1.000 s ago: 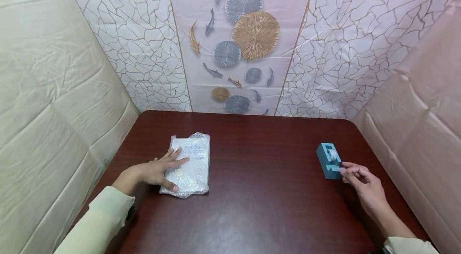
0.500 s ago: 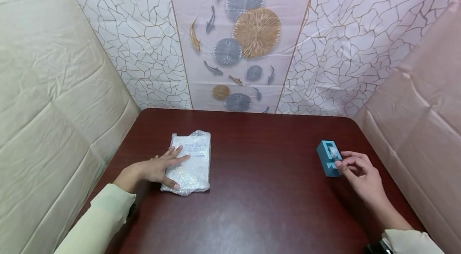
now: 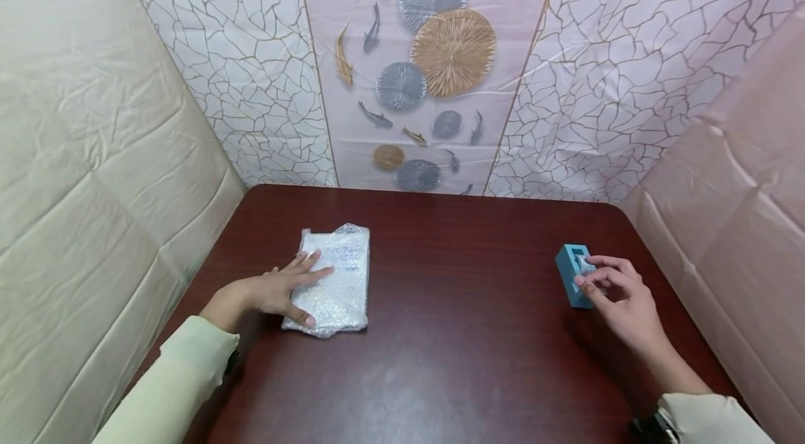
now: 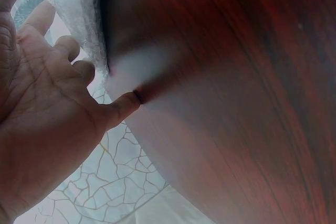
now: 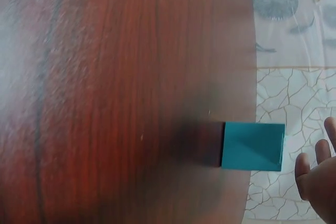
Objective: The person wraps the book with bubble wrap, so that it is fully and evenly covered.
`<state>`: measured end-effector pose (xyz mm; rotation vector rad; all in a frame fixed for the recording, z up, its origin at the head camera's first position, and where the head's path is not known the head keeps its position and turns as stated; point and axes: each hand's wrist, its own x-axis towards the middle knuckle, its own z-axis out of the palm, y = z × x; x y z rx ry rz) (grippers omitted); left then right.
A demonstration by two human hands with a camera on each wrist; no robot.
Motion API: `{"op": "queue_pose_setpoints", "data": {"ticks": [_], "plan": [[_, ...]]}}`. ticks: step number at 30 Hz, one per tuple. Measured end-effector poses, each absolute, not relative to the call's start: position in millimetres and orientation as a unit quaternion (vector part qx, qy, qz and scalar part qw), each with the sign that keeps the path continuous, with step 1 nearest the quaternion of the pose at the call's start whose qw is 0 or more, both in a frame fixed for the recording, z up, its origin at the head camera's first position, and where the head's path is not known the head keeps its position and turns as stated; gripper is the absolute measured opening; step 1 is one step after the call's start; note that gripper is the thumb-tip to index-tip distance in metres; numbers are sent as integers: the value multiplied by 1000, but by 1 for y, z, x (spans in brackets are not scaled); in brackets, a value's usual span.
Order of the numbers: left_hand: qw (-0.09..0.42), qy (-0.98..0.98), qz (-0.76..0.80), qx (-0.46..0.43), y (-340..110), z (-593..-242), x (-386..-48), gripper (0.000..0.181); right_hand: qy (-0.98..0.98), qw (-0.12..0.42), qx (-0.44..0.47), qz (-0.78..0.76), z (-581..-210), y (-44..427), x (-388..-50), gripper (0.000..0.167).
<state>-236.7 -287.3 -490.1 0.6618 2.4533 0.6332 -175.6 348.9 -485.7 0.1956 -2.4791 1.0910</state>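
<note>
My left hand [image 3: 273,292] rests with spread fingers on a flat, bubble-wrapped package [image 3: 342,290] at the left of the table. Part of the bubble wrap [image 4: 86,9] shows beyond that hand's fingers in the left wrist view. At the right stands a blue tape dispenser [image 3: 571,282] with a roll of clear tape in it. My right hand [image 3: 625,301] is at the dispenser, thumb and fingers bent together over the roll. Whether tape lies between the fingertips is too small to tell. In the right wrist view, the dispenser's plain side [image 5: 253,147] faces me beside the fingertips.
The dark red-brown wooden table [image 3: 453,332] spreads between the two hands. Pale padded cloth [image 3: 107,171] hangs along the left side, with a similar cloth [image 3: 736,185] on the right. A patterned sheet [image 3: 402,129] of fish and round shapes hangs behind the table.
My right hand has shifted from the dispenser's near, cutter end up to the tape roll. The left hand has stayed on the package, and the head view has tilted slightly.
</note>
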Motion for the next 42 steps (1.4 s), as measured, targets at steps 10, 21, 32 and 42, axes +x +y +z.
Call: {"op": "queue_pose_setpoints", "data": {"ticks": [10, 21, 32, 42], "plan": [[256, 906, 233, 245, -287, -490, -237, 114, -889, 204, 108, 395, -482, 331, -179, 6], [255, 907, 228, 246, -287, -489, -237, 114, -885, 191, 137, 402, -477, 310, -185, 9], [256, 906, 228, 247, -288, -493, -238, 114, -875, 189, 161, 416, -479, 296, -192, 17], [256, 907, 227, 246, -289, -493, -238, 114, -889, 168, 161, 394, -478, 287, -199, 12]]}}
